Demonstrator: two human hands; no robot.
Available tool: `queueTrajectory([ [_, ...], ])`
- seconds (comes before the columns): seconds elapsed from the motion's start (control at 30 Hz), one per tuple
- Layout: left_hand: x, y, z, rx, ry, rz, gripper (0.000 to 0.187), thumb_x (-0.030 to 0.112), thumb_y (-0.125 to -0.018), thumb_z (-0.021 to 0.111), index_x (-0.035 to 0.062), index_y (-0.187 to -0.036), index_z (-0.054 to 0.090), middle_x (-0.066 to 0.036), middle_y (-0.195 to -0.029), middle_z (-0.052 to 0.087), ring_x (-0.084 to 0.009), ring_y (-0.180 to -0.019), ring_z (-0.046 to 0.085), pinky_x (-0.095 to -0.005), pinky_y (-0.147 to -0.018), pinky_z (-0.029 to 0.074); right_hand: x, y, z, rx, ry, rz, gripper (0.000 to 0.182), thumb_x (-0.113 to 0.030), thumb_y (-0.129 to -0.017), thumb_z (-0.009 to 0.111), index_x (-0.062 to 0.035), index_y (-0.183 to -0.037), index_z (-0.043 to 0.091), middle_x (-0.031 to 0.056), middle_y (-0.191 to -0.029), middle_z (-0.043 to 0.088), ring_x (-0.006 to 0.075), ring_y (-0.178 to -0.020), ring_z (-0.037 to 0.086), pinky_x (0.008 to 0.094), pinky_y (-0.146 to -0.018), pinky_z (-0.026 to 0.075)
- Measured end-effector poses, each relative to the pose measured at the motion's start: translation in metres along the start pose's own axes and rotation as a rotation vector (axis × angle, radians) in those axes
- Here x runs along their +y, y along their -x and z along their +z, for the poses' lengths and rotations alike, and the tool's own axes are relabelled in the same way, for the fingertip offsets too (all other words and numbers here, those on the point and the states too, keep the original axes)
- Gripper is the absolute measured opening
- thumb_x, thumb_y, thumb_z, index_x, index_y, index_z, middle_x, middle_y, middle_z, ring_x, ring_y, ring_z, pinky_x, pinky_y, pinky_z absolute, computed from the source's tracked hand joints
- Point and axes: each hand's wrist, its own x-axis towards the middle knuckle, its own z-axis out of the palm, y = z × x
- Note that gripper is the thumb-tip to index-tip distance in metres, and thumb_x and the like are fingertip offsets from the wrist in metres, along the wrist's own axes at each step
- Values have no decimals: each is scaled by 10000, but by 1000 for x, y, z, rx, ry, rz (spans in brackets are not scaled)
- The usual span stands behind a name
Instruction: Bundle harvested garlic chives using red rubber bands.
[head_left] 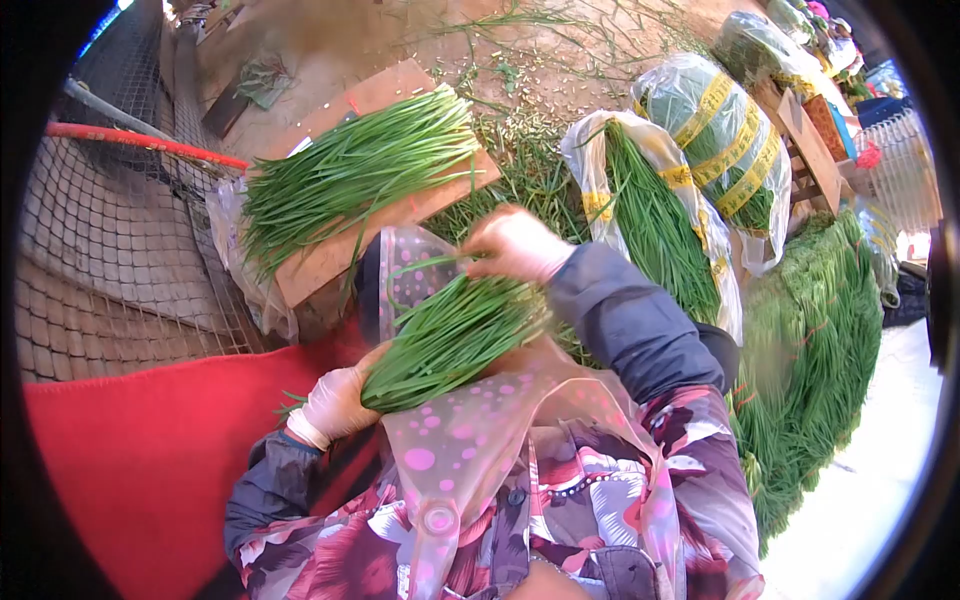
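Observation:
A bundle of garlic chives (pixel 455 345) lies across my lap, over a see-through apron with pink dots (pixel 440 450). My left hand (pixel 340 402), in a pale thin glove, is wrapped round the bundle's left end. Above the bundle's right end is my right hand (pixel 515 245), also gloved and slightly smeared by motion. Its fingers are pinched together on a few loose chive blades (pixel 425 265) that stick out to the left. The bundle's right end is blurred and partly hidden below the right hand.
A larger chive pile (pixel 360 170) rests on a wooden board (pixel 440 205) ahead. Plastic bags of chives (pixel 655 220) with yellow tape stand ahead right. Stacked chives (pixel 810 370) lie at my right. Netting (pixel 120 240) and red cloth (pixel 180 460) are at left. Trimmings (pixel 530 165) litter the ground.

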Motion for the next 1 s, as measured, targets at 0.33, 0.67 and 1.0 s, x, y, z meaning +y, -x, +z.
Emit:
queueTrajectory([
  [0.33,-16,1,7,21,116,50,793,251,-766,777,37,-1410,365,-133,-1180,637,-173,-1075,622,-306,-923,469,116,97,8,-218,525,896,220,-282,-813,630,-124,-935,723,127,-806,690,297,-770,680,389,-702,530],
  [0.67,9,-3,10,-12,96,-104,827,288,-739,795,39,-1407,375,-130,-1135,655,-182,-1039,640,-299,-893,475,-28,20,-28,-217,-414,725,421,-518,-820,626,-121,-897,743,47,-606,654,151,-576,640,313,-609,513],
  [1.0,-22,-10,35,27,444,-43,842,76,-678,794,24,-1405,372,-59,-1203,605,-117,-1085,554,-285,-956,435,-99,92,-104,321,-1283,262,209,-219,-875,598,-34,-792,645,35,-558,597,91,-357,443,241,-371,345],
])
